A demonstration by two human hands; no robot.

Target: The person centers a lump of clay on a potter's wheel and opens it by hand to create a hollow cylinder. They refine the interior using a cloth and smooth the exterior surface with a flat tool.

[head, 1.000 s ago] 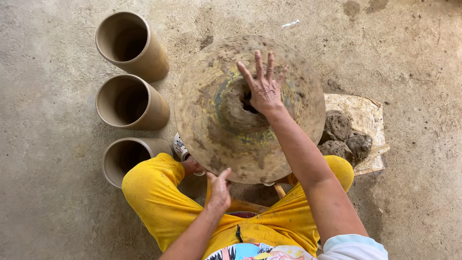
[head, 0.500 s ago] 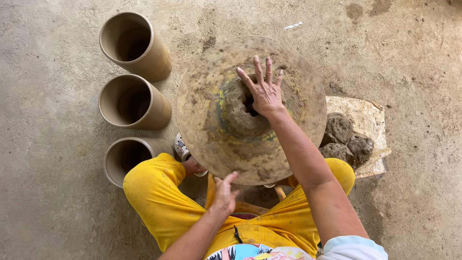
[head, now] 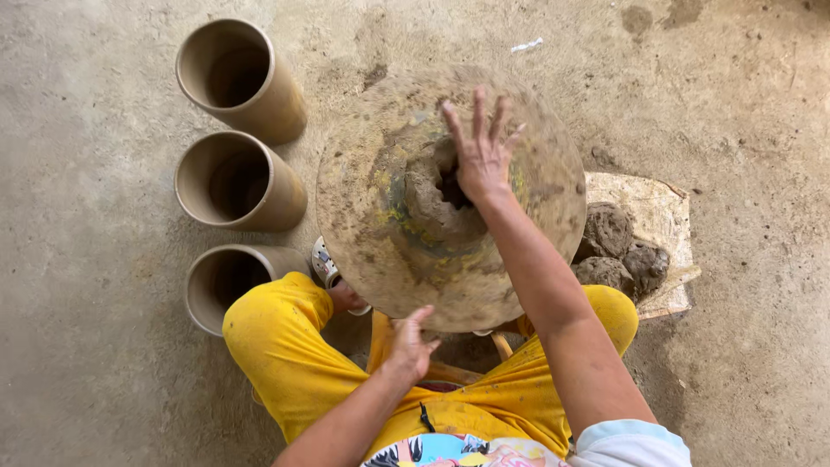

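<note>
1. Change vs. earlier frames: left hand (head: pixel 411 344) has dropped from mid-air, above the lap, to the near rim of the potter's wheel disc (head: pixel 363 156). Right hand (head: pixel 481 156) has stayed on the clay lump (head: pixel 428 195); the disc surface looks streaked, so it appears to be turning.
2. Right hand: palm down over the lump's right side, fingers (head: pixel 478 112) spread wide and straight, pointing away from the body. It grips nothing. The thumb is hidden, seemingly pressed into a dark hollow in the clay.
3. Left hand: fingers loosely curled and narrow, thumb up, touching the disc edge. Cannot tell whether it pushes or only steadies.
4. Clay lump: sits approx. at disc centre, rough and uneven, with a hollow started on the right side. No walls raised, no rim formed.
5. Progress (judgement): early stage. Done: clay placed on the wheel, opening begun. Left: centring, opening fully, pulling walls, finishing.
6. Finished items: three tall clay cylinders (head: pixel 233 177) stand in a row on the concrete floor (head: pixel 86 130), left of the wheel and well apart from the hands.
7. Stock: three or so raw clay balls (head: pixel 609 229) lie on a flat board (head: pixel 648 195) just right of the wheel, partly under the forearm line.
8. Operator: sits behind the wheel, yellow trousers (head: pixel 285 346), knees either side of it.
</note>
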